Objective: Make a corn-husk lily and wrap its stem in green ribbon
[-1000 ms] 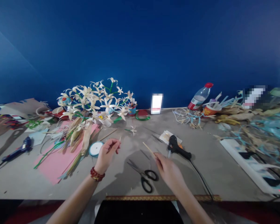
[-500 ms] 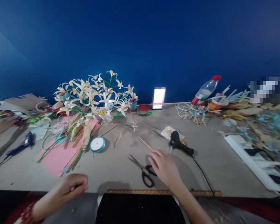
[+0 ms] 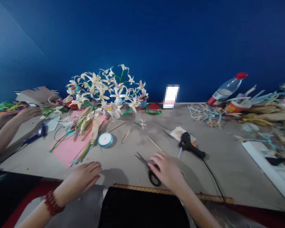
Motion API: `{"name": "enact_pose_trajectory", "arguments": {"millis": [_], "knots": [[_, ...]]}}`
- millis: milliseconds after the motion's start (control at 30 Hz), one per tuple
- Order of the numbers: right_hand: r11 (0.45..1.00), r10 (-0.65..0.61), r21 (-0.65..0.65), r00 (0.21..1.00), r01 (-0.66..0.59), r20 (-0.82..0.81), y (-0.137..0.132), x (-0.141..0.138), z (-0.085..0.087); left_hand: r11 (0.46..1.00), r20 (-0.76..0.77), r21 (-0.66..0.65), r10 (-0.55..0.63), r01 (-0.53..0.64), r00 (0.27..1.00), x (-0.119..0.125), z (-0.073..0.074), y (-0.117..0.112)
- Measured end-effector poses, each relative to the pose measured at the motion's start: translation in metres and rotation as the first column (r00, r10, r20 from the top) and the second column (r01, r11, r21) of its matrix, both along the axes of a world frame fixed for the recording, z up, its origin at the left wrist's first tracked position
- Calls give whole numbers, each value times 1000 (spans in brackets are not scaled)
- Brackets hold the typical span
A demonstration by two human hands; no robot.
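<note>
My right hand [image 3: 167, 169] hovers over or touches the handles of black scissors [image 3: 148, 169], its bent fingers apart and covering one handle loop. I cannot tell whether it touches them. A thin wooden stick [image 3: 154, 143] runs under this hand. My left hand [image 3: 83, 177], with a red bracelet [image 3: 52, 202] at the wrist, is over the table's front edge, fingers loosely stretched and holding nothing visible. Beyond it lie pink paper [image 3: 65, 150], dried husks [image 3: 93, 131] and a ribbon spool [image 3: 105, 139]. A black glue gun [image 3: 192, 145] rests right of my right hand.
White husk flowers [image 3: 102, 87] stand at the back, near a small single flower [image 3: 142, 124]. A tilted bottle [image 3: 225, 90], a red cup [image 3: 237, 108] and a power strip [image 3: 258, 161] are at right. Another person's hands [image 3: 28, 114] work at far left near a blue glue gun [image 3: 36, 133].
My left hand has moved forward and uncurled from a closed shape. My right hand has shifted left over the scissors. The view has swung slightly left; the other person's hands reach farther in.
</note>
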State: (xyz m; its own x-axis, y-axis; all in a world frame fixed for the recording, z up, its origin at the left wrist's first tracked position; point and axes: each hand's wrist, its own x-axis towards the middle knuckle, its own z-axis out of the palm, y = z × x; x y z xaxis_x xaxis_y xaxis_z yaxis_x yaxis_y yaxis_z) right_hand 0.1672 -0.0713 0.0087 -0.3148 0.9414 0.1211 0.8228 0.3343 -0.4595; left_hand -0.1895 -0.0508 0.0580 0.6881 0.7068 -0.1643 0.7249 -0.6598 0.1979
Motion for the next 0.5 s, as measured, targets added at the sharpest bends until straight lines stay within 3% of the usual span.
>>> {"name": "enact_pose_trajectory", "arguments": {"millis": [100, 200, 333, 433, 500], "knots": [[997, 80, -24, 997, -80, 20, -12, -6, -4, 977, 90, 11, -211, 211, 973, 47, -9, 4], [997, 77, -10, 996, -77, 51, -17, -8, -8, 917, 94, 19, -399, 399, 912, 92, -22, 1], [1000, -2, 20, 995, 0, 104, -15, -5, -8, 905, 140, 14, -424, 426, 895, 136, -35, -2], [999, -40, 34, 993, 36, 110, -12, -2, -5, 913, 140, 10, -406, 408, 903, 139, -39, 1], [999, -34, 43, 996, 31, 88, -10, 2, -2, 937, 88, -33, -345, 349, 934, 118, -39, 1]]}}
